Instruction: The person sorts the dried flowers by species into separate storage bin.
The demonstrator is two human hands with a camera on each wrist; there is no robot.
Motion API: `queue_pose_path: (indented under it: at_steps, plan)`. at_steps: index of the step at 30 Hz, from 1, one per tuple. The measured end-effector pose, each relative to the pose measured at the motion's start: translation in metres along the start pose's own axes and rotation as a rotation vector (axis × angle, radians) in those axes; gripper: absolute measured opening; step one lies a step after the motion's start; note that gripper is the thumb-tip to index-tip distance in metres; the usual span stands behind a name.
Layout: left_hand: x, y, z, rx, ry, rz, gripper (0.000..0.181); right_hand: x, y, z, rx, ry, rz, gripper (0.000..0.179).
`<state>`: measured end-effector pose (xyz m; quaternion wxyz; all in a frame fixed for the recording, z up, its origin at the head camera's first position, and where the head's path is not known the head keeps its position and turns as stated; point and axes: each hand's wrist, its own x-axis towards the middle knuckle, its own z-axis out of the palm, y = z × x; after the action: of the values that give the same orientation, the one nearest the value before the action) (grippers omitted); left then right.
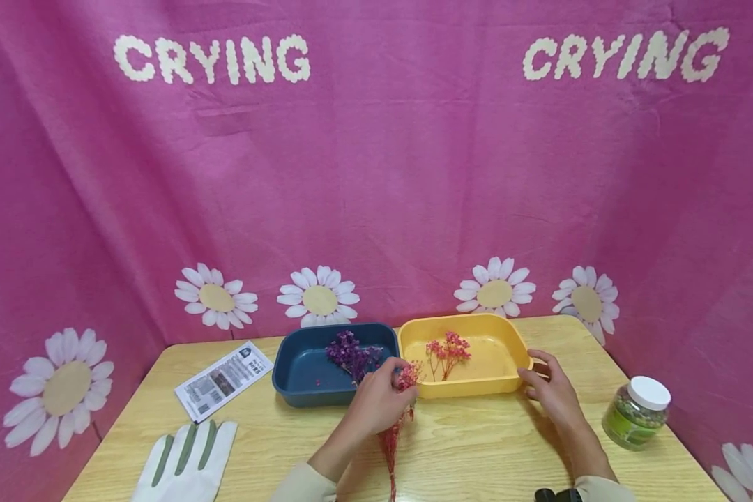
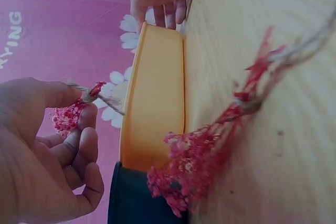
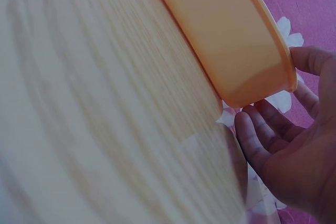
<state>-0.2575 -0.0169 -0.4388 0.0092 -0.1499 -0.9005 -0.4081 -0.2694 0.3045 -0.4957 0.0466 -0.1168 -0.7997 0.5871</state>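
Note:
My left hand (image 1: 379, 397) pinches a small bunch of pink dried flowers (image 2: 68, 116) with twine (image 2: 90, 96) at its stems, beside where the two trays meet. Below it another twine-tied pink bunch (image 2: 197, 169) hangs or lies near the table; I cannot tell which. My right hand (image 1: 552, 390) holds the front right corner of the yellow tray (image 1: 470, 388), thumb and fingers around the corner. Pink sprigs (image 1: 450, 348) lie inside that tray. Touching it on the left is a dark blue tray (image 1: 310, 397) with purple dried flowers (image 1: 351, 354) in it.
A printed packet (image 1: 224, 380) and a white glove with green stripes (image 1: 185, 464) lie at the left. A white-lidded jar (image 1: 636, 413) stands at the right of the wooden table (image 1: 477, 446). Behind hangs a pink daisy-patterned cloth (image 1: 376, 174).

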Motion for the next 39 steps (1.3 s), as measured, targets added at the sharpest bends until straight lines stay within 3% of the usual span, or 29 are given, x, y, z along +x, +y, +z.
queue_pose_path:
  at_steps: [5, 14, 20, 29, 34, 39]
  plan:
    - [0.017, 0.008, 0.005, -0.006, -0.013, -0.008, 0.04, 0.0, -0.001, 0.0, 0.008, -0.002, 0.006, 0.059]
    - [0.047, 0.017, 0.013, -0.09, -0.034, -0.079, 0.046, -0.002, 0.002, 0.0, 0.013, -0.006, 0.005, 0.06]
    - [0.062, 0.018, 0.017, -0.054, -0.017, -0.094, 0.049, -0.002, 0.002, 0.0, 0.016, -0.004, 0.003, 0.059]
    - [0.085, 0.024, 0.023, 0.057, 0.062, -0.092, 0.05, 0.0, -0.001, 0.003, 0.003, -0.008, 0.01, 0.058]
    - [0.085, 0.027, 0.024, 0.124, 0.067, -0.107, 0.054, 0.0, 0.0, 0.003, 0.009, -0.022, 0.014, 0.059]
    - [0.075, 0.023, 0.022, 0.122, 0.063, -0.054, 0.057, 0.001, 0.001, 0.001, 0.001, -0.005, 0.007, 0.058]
